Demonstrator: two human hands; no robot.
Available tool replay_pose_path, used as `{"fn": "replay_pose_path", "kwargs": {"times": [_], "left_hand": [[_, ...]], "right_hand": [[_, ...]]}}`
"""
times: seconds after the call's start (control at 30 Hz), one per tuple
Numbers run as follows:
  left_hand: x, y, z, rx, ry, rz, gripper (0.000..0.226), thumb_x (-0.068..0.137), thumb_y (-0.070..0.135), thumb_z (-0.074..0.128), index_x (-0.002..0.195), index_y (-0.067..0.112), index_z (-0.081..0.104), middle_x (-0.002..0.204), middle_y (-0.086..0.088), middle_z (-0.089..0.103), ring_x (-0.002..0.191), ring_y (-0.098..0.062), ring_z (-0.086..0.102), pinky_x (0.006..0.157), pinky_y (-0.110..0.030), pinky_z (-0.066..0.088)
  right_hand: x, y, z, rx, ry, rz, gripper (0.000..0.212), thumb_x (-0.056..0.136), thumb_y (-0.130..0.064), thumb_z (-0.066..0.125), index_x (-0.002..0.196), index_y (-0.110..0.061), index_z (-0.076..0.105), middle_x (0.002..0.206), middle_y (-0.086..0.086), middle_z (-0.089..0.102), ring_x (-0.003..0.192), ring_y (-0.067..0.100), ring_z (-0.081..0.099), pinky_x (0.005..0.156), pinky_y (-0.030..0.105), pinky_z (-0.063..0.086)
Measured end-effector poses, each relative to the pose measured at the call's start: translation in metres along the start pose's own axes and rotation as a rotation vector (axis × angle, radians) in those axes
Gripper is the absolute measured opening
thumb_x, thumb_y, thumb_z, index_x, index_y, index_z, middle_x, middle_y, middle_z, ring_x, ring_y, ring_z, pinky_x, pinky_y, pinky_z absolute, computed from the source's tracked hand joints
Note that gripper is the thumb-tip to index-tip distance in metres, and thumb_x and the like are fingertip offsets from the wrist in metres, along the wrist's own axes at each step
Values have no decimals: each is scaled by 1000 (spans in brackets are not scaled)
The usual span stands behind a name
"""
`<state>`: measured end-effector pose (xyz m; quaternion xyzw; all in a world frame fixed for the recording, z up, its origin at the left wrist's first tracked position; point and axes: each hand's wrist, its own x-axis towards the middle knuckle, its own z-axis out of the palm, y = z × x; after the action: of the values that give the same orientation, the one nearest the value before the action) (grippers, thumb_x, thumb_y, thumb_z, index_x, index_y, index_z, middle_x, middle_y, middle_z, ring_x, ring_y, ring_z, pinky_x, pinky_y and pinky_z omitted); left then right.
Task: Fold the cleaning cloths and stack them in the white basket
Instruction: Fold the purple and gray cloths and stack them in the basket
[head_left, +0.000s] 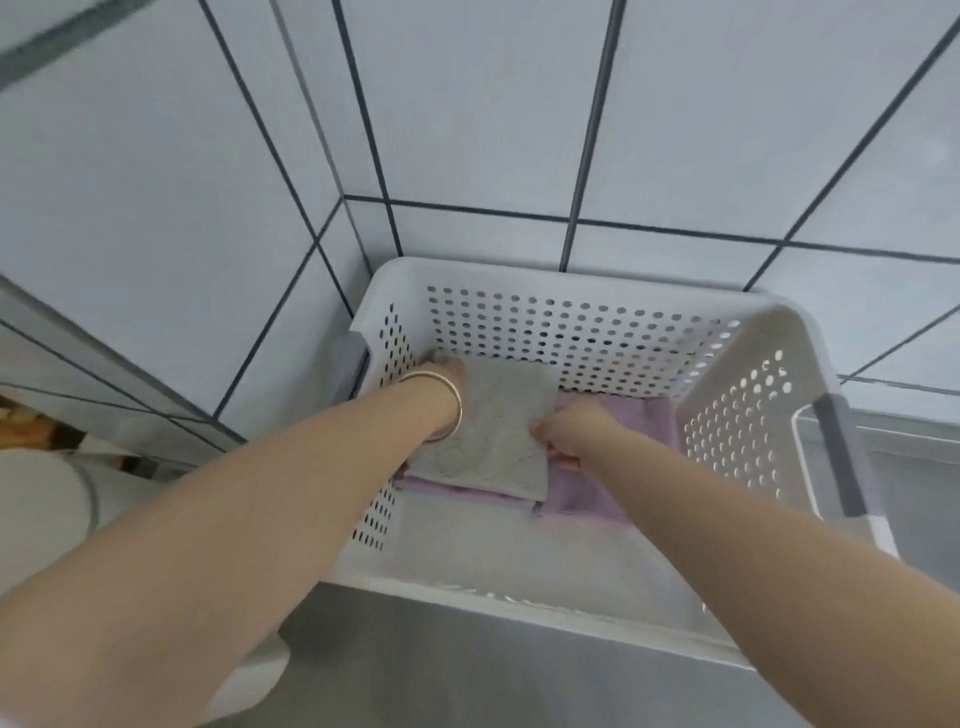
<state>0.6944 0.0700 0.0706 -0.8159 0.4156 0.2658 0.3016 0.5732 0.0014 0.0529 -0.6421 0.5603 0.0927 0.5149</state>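
Observation:
A white perforated basket (571, 283) stands against the tiled wall corner. Inside it, a folded grey cloth (493, 436) lies on top of a stack with pink and pale cloth edges (457, 491) showing beneath. A folded lilac cloth (644, 415) lies to its right on the basket floor. My left hand (441, 371), with a silver bangle on the wrist, holds the grey cloth at its far left corner. My right hand (571, 428) grips the grey cloth's right edge, fingers curled under it.
White wall tiles with dark grout rise behind and left of the basket. A grey-handled white container (831, 447) sits to the right. The basket rests on a grey metal surface (467, 670). A round white object (47, 504) is at the left.

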Motion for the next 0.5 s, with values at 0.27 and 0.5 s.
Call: {"fn": "replay_pose_path", "kwargs": {"times": [0.27,0.5], "left_hand": [[-9,-4,-7,809,8,368,45,96,32,41,136,12,40,136,-8,48,131,-25,39,108,-30,34],[-39,2,-19,110,286,119,42,90,4,41,131,8,37,115,-11,57,88,-26,54,73,-32,47]], "right_hand": [[3,-2,7,-120,-15,-14,27,92,-15,55,68,-13,41,104,14,58,98,26,59,94,40,51],[-28,-18,-15,-504,8,-167,31,93,-13,44,63,-12,39,67,2,42,65,18,48,54,26,44]]}}
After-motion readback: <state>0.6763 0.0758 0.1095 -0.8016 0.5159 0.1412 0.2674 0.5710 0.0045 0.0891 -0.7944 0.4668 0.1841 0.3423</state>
